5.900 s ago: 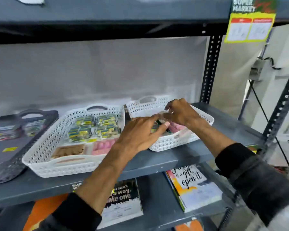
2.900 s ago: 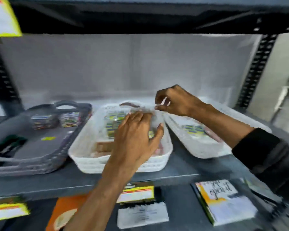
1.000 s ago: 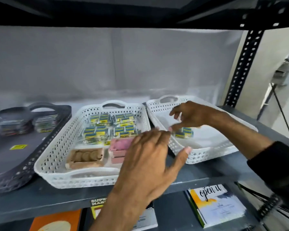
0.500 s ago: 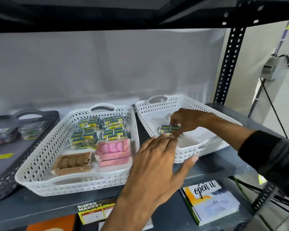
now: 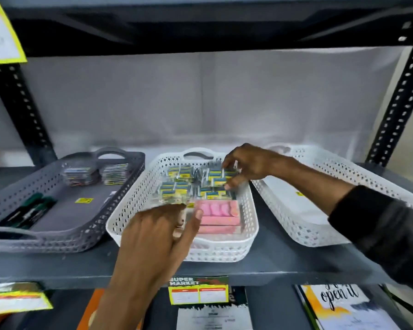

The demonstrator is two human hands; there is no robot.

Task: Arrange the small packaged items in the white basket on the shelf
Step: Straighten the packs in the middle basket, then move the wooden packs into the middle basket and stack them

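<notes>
The middle white basket on the grey shelf holds several blue-and-yellow small packets at the back. Pink packs lie at its front right. My right hand reaches over the back right corner of this basket, with its fingers pinched on a small blue-and-yellow packet just above the others. My left hand hovers over the basket's front left with its fingers spread and nothing held. It hides most of a brown pack.
A second white basket stands to the right, showing only a small yellow sticker. A grey basket on the left holds stacked packets and dark items. Black uprights frame the shelf. Books and price tags sit below the shelf edge.
My right hand lifted a blue-and-yellow packet out of the right basket and carried it left over the middle basket. My left hand moved from the shelf front to the middle basket's front left.
</notes>
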